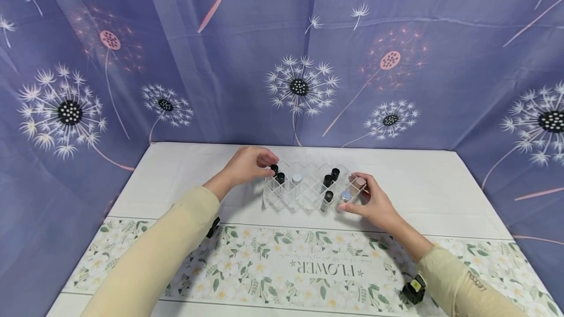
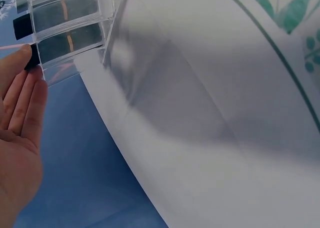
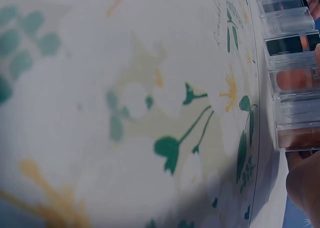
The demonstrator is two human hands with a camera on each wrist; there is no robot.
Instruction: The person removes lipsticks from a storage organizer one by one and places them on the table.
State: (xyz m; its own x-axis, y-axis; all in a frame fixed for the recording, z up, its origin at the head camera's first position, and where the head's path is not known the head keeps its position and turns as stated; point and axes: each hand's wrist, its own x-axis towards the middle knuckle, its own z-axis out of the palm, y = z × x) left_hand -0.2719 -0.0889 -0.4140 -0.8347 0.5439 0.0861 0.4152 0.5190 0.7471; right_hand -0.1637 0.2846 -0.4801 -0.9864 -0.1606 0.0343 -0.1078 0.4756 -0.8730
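Note:
A clear organizer (image 1: 307, 198) with diamond-shaped cells stands on the white table, holding several small capped tubes. At its left end my left hand (image 1: 248, 165) pinches the black cap of a tube (image 2: 34, 56) between thumb and fingers; the tube's dark body with an orange band sits inside the cell. Around the right end my right hand (image 1: 374, 203) grips the organizer, thumb at the front and fingers behind. Near that thumb are a blue-capped tube (image 1: 345, 196) and a pinkish-brown-capped tube (image 1: 360, 183). A pale-capped tube (image 1: 296, 178) stands left of the middle.
A floral runner (image 1: 264, 268) marked FLOWER crosses the table in front of the organizer. Purple dandelion-print curtains (image 1: 238, 62) enclose the back and sides. A black device (image 1: 414, 290) shows by the right wrist, another (image 1: 213, 227) by the left forearm.

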